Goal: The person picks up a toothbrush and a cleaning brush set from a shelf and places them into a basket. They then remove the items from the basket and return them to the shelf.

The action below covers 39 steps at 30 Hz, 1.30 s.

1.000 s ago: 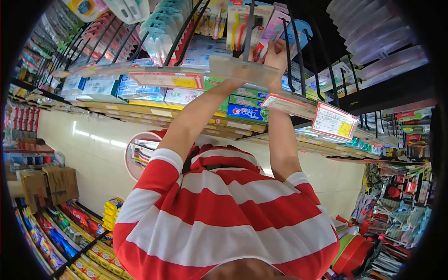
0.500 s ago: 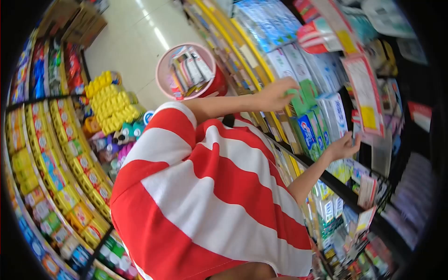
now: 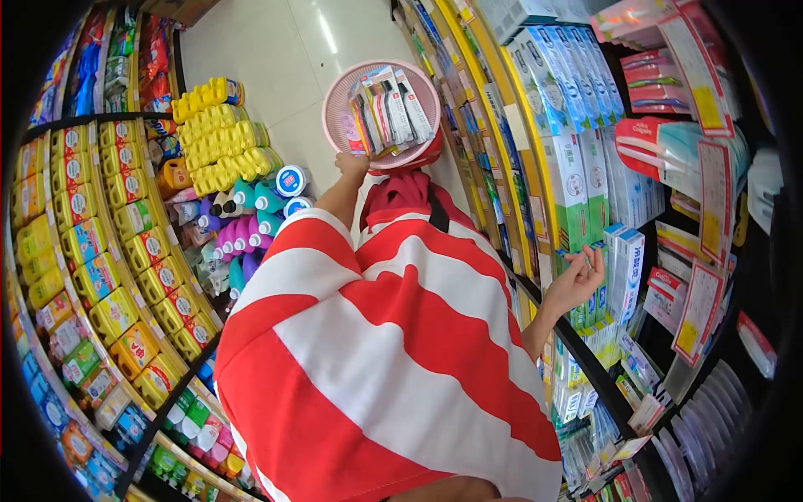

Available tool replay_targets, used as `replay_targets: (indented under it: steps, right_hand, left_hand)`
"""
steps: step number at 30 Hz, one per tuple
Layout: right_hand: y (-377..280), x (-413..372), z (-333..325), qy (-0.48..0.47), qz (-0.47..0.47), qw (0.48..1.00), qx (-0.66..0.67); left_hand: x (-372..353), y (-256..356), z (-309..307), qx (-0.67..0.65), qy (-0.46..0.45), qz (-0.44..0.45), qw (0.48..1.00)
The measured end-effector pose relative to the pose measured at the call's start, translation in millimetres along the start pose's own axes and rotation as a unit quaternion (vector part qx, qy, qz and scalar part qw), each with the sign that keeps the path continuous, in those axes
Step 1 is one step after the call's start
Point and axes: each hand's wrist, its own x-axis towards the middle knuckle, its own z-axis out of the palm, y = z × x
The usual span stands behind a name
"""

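My left hand (image 3: 352, 165) is closed on the near rim of a round pink basket (image 3: 336, 125), its fingers partly hidden. Inside the basket lie several packaged items (image 3: 393, 110) in white, black, red and yellow. On the right, my right hand (image 3: 577, 280) is raised in front of the shelf with its fingers loosely bent and apart, holding nothing visible. It is beside green and white toothpaste boxes (image 3: 577, 201) and a blue and white box (image 3: 626, 272).
Yellow bottles (image 3: 222, 138) and purple and teal bottles (image 3: 242, 226) stand on the left by shelves of yellow packs (image 3: 84, 243). Price tags (image 3: 698, 314) stick out from the right shelf. Pale floor tiles (image 3: 276, 58) show ahead.
My left hand has left the green boxes on the shelf and moved across to the basket rim. My right hand has shifted slightly left and down. The view has turned.
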Motion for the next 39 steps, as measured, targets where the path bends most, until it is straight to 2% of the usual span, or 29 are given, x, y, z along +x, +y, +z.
replay_targets:
  steps: [1,4,5,8,9,12,15,18,21,23,24,25,27,28,29,30,31,33,36,38,39]
  right_hand:
    - [-1,-1,5,-0.007,0.003,1.000,0.000]
    - [-2,-4,15,-0.024,0.013,1.000,-0.001]
    - [-4,-6,18,-0.030,0.018,0.999,-0.002]
    - [-7,-9,24,-0.047,0.026,0.998,-0.010]
    - [-8,-10,26,-0.053,0.028,0.998,-0.013]
    - [-13,-11,34,-0.061,0.039,0.997,-0.009]
    - [-14,-12,37,-0.076,0.033,0.997,-0.013]
    - [-10,-14,39,-0.077,0.030,0.997,-0.008]
    - [-9,-16,40,-0.081,0.038,0.996,-0.005]
    - [-4,-16,42,-0.094,0.066,0.993,-0.002]
    - [-2,-14,42,-0.093,0.078,0.993,-0.003]
    - [-4,-13,45,-0.092,0.048,0.994,-0.018]
    - [-11,-7,48,-0.130,0.049,0.989,-0.050]
    - [-10,-4,53,-0.143,0.022,0.989,-0.038]
    - [-9,-1,57,-0.155,-0.005,0.987,-0.029]
    - [-11,2,61,-0.190,-0.006,0.982,-0.008]
    - [-13,4,63,-0.224,-0.007,0.975,0.012]
    - [-26,10,66,-0.292,-0.061,0.952,-0.069]
    - [-43,10,75,-0.394,0.042,0.918,0.016]
    - [-34,-2,87,-0.364,0.004,0.928,0.082]
    - [-37,-6,86,-0.358,0.016,0.926,0.116]
  left_hand:
    - [5,-1,4,0.004,-0.004,0.003,1.000]
    - [-4,17,-18,0.086,-0.084,0.098,0.988]
    - [-14,29,-24,0.103,-0.081,0.152,0.980]
    - [-1,31,9,0.055,-0.149,0.176,0.971]
    - [-12,43,3,0.062,-0.170,0.140,0.973]
    - [4,41,26,0.111,-0.168,0.151,0.968]
    - [-3,58,6,0.107,-0.230,0.154,0.955]
    - [-1,46,2,0.040,-0.176,0.177,0.968]
    - [-2,42,-19,0.075,-0.193,0.272,0.940]
    - [-11,33,-25,-0.021,-0.130,0.236,0.963]
    - [-17,32,-31,-0.022,-0.137,0.246,0.959]
    - [-24,32,-41,-0.023,-0.146,0.258,0.955]
    - [-32,31,-63,-0.026,-0.165,0.286,0.943]
    - [-27,19,-57,-0.133,-0.202,0.310,0.919]
    - [-33,18,-60,-0.172,-0.218,0.363,0.889]
    - [-69,42,-90,-0.257,-0.299,0.317,0.863]
    - [-85,49,-101,-0.246,-0.320,0.351,0.845]
    - [-104,60,-114,-0.234,-0.377,0.424,0.789]
    - [-127,85,-135,-0.107,-0.415,0.540,0.724]
    - [-154,105,-153,-0.067,-0.421,0.597,0.679]
    - [-168,114,-160,-0.047,-0.422,0.623,0.658]
